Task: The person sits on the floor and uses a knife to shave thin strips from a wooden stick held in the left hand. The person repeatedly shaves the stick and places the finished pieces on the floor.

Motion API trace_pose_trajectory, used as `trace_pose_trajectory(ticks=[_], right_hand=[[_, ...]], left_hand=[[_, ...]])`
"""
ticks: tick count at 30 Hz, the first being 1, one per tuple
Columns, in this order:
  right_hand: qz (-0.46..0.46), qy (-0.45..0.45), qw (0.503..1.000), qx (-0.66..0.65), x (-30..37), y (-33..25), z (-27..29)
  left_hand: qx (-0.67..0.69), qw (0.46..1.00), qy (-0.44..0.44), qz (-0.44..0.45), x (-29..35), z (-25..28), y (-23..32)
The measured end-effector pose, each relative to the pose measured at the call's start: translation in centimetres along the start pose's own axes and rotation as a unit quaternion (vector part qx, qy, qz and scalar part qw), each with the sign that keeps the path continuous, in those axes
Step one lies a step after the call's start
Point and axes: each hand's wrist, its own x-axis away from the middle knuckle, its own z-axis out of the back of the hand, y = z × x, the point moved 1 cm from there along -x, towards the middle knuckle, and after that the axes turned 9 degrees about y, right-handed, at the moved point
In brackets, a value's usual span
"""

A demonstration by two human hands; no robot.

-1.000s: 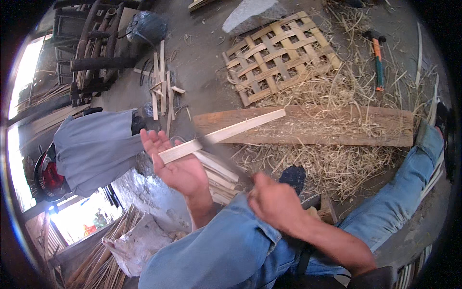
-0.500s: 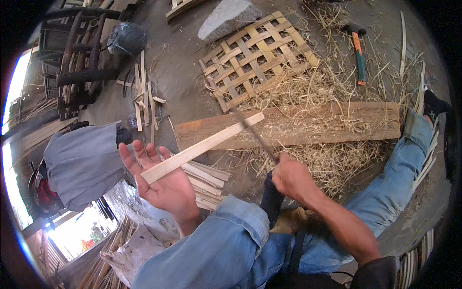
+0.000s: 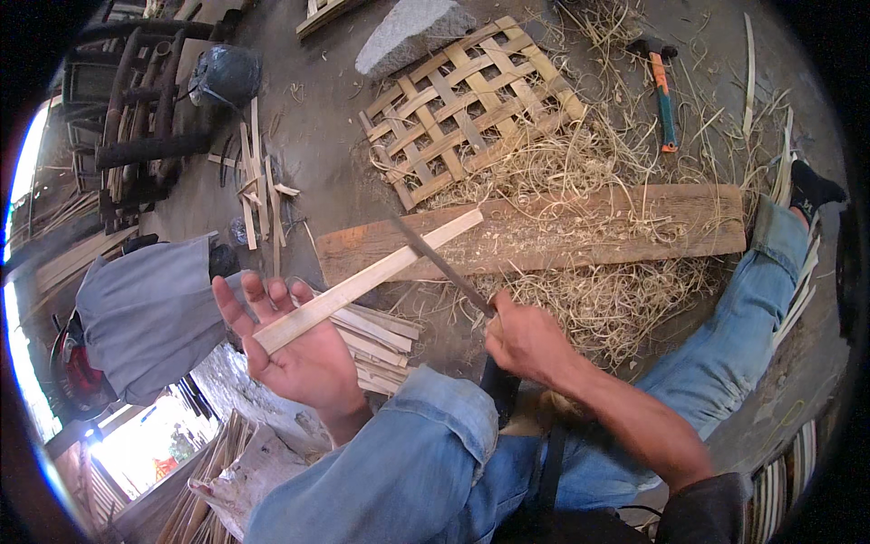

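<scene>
A pale flat bamboo strip point(image 3: 358, 286) lies slantwise across the palm of my left hand point(image 3: 317, 367). That hand is turned up, its fingers loosely spread behind the strip. My right hand point(image 3: 527, 340) is closed round the handle of a knife point(image 3: 453, 274), the handle itself hidden in the fist. The dark blade crosses the strip towards its far end; whether it touches cannot be told. Beneath the strip's far end is a long brown wooden board point(image 3: 625, 222) strewn with curly shavings point(image 3: 616, 317).
Beyond the board lie a woven bamboo panel point(image 3: 476, 100), a grey stone block point(image 3: 412, 36) and a hammer point(image 3: 666, 100). More cut strips point(image 3: 376, 340) lie beside my left wrist. Grey cloth point(image 3: 149, 317) hangs at the left, near dark wooden furniture point(image 3: 136, 118). My jeans-clad legs point(image 3: 390, 462) frame the near side.
The knife blade has moved left along the strip, towards my left hand, as my right hand shifted the same way. The strip stays on my left palm. The whole view has shifted slightly.
</scene>
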Motion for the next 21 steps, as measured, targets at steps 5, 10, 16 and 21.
trace_pose_trajectory(ticks=[5, 10, 16, 21], right_hand=[[-0.104, 0.009, 0.993, 0.056, -0.9, 1.6, -0.8], [0.005, 0.018, 0.999, 0.042, 1.0, 1.2, -0.5], [-0.086, 0.049, 0.994, 0.051, -1.2, 4.6, 0.0], [-0.069, 0.054, 0.991, 0.099, -1.1, 5.8, 0.2]], left_hand=[[-0.031, 0.999, 0.009, -0.001, 0.5, 0.0, 0.4], [-0.029, 1.0, 0.005, -0.004, 0.5, 0.4, 0.1], [-0.057, 0.998, 0.019, 0.004, 0.7, 0.3, 0.7], [-0.041, 0.999, 0.015, 0.004, 0.4, 0.2, 0.2]])
